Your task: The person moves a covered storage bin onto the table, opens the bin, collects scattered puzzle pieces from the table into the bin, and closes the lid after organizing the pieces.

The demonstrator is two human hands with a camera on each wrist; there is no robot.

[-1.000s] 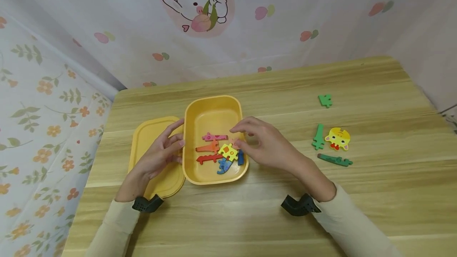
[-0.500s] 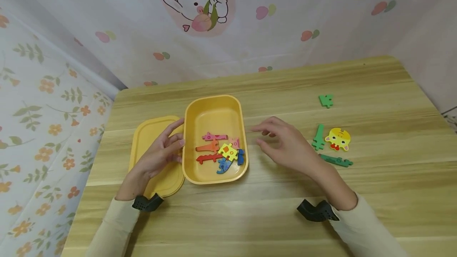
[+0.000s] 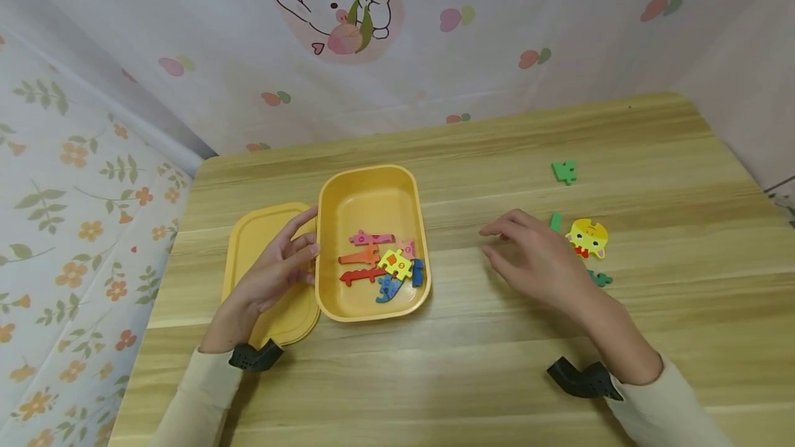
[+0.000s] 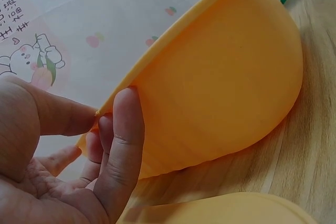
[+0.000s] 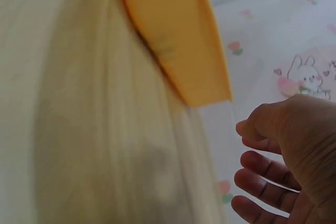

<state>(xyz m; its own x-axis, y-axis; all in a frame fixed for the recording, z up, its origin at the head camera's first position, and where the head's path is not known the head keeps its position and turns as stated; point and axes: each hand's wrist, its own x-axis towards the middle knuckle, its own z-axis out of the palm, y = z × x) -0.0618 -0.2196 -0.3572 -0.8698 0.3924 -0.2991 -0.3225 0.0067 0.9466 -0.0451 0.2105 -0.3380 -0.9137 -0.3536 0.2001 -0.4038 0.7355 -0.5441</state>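
Meanwhile the left hand (image 3: 273, 274) is steadying the yellow box (image 3: 371, 199), fingers straight against its left wall, while the right hand (image 3: 534, 257), relaxed and holding nothing, is hovering right of the box over the green pieces (image 3: 599, 279); pinching one piece cleanly probably works best.

Right hand (image 3: 537, 261) now away from the yellow box (image 3: 370, 202), off to the right, over the green pieces (image 3: 599, 279) beside the yellow cat face (image 3: 587, 237).

No legible text anywhere.
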